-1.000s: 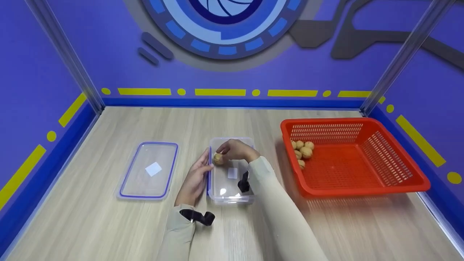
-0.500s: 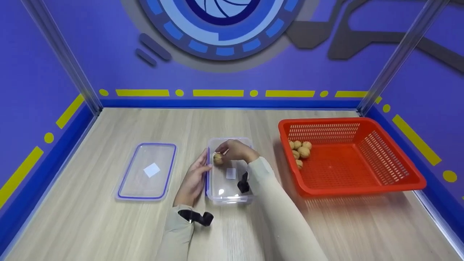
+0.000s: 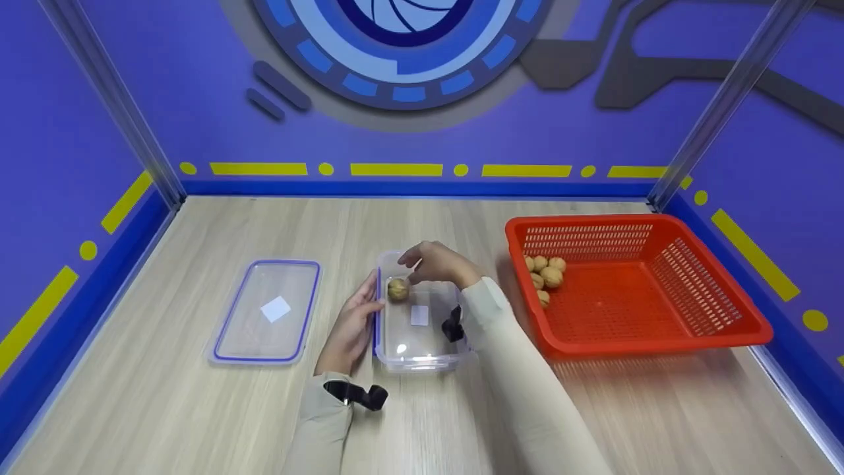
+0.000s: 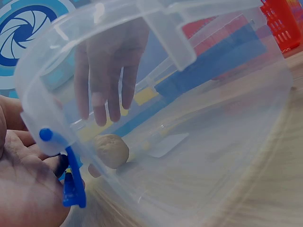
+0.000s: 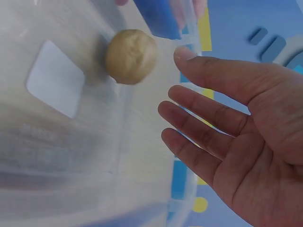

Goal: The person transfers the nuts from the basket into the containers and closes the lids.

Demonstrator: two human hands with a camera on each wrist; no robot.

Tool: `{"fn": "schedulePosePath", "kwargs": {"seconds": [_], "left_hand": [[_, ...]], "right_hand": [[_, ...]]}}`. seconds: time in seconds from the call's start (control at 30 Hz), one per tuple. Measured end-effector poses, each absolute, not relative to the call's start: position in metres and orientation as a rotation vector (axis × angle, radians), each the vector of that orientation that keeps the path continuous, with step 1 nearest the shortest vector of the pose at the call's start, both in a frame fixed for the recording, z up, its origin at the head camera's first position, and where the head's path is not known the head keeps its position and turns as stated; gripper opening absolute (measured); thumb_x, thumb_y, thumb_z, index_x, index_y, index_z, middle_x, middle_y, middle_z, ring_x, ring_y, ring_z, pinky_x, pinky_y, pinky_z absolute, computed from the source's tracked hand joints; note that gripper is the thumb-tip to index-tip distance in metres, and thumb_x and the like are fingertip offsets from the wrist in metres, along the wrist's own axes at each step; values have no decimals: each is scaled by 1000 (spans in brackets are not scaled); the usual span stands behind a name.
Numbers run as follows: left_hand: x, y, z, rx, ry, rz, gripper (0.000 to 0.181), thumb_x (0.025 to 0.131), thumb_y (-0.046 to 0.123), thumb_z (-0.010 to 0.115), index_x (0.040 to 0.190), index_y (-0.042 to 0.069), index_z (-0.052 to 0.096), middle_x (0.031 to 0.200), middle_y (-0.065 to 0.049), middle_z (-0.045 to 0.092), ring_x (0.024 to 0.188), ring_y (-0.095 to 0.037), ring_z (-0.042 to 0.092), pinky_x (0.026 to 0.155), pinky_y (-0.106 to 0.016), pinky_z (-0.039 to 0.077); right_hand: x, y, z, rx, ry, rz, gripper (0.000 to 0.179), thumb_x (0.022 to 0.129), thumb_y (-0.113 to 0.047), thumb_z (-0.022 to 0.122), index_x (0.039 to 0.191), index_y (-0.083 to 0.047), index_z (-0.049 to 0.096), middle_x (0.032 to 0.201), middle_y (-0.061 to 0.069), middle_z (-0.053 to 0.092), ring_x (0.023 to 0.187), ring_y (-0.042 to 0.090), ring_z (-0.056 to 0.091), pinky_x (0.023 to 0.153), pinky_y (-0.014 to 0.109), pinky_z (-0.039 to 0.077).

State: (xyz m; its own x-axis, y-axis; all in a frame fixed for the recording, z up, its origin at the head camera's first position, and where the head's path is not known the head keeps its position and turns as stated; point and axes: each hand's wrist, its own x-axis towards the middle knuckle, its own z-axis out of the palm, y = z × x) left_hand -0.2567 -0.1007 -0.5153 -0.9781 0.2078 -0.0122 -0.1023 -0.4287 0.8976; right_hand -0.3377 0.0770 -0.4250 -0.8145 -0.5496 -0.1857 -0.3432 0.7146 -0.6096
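Note:
A clear plastic food container with blue latches stands lidless on the table. One walnut lies inside near its left wall, beside a pale square label. My left hand rests against the container's left side, fingers extended and thumb at the wall. Over the container's far end, my right hand holds nothing. Its thumb and fingers are spread and relaxed in the right wrist view, apart from the walnut. Through the clear wall in the left wrist view, the right fingers hang above the walnut.
A red plastic basket sits on the right, with several walnuts gathered at its left end. To the left lies a clear lid with a blue seal. Blue panels enclose the wooden table.
My right hand has let go of the walnut and risen slightly away to the right. The walnut stays inside the container. My left hand keeps its place.

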Motion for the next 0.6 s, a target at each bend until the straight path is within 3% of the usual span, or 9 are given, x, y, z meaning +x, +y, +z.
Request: {"fn": "schedulePosePath", "kwargs": {"seconds": [0.6], "left_hand": [[-257, -101, -515, 152, 1585, 2514, 72, 88, -10, 41, 151, -3, 8, 161, -15, 0, 150, -28, -3, 123, -38, -3]], "right_hand": [[-339, 122, -377, -691, 2622, -848, 45, 84, -11, 72, 127, -6, 62, 124, 17, 64, 114, 32, 62, 96, 42, 54]]}}
